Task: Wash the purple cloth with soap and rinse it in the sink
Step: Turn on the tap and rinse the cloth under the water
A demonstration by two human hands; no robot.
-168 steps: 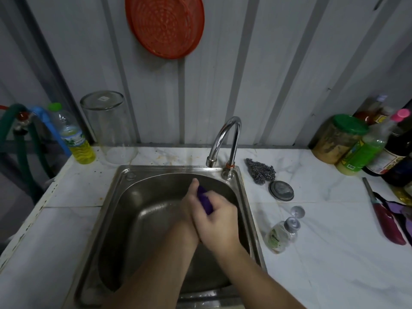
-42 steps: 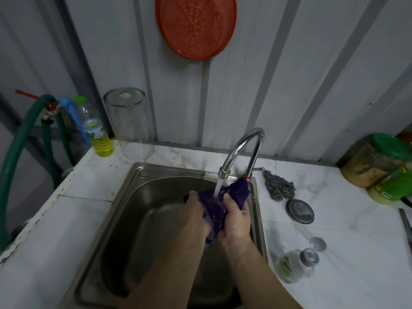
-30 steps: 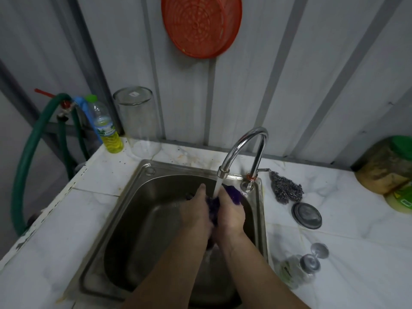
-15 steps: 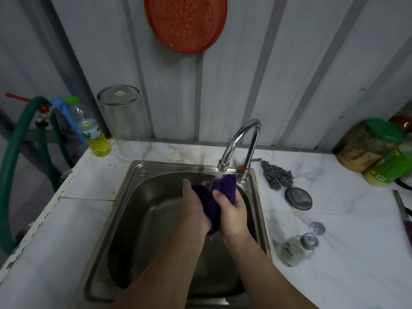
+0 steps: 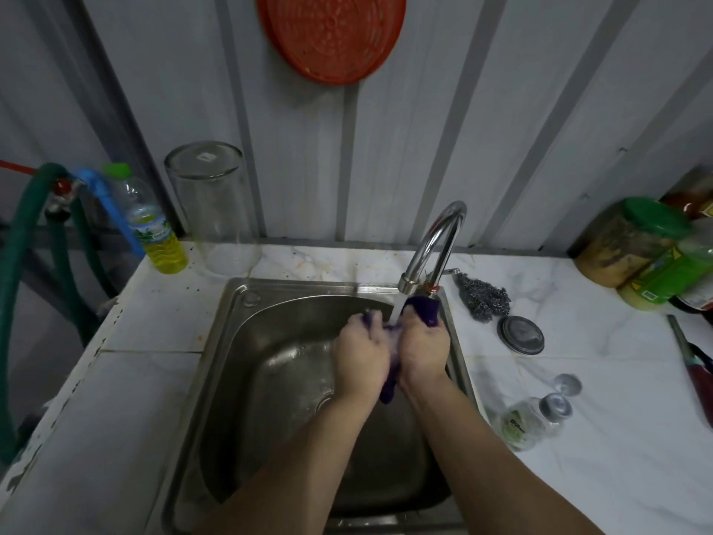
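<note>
The purple cloth [image 5: 426, 312] is bunched between both hands over the steel sink [image 5: 239, 341]. My left hand [image 5: 359, 357] and my right hand [image 5: 422, 353] press together on it, backs of the hands up. One end of the cloth sticks up by the right thumb, another hangs down between the wrists. Water runs from the curved chrome tap [image 5: 436, 241] onto the cloth between my hands. A small clear soap bottle [image 5: 521, 422] lies on its side on the counter right of the sink, its cap [image 5: 567, 384] off beside it.
Right of the tap lie a steel scourer [image 5: 482, 297] and a round metal lid [image 5: 521, 335]. Jars and bottles [image 5: 648, 249] crowd the far right, with a red-handled knife [image 5: 694, 368]. At back left stand a glass jar [image 5: 216, 210], a yellow-liquid bottle [image 5: 154, 225] and green hoses [image 5: 23, 287].
The tap was off 5.6 s ago and now runs. My hands keep rubbing the cloth under the stream; since half a second ago they have closed tighter together, hiding more of it.
</note>
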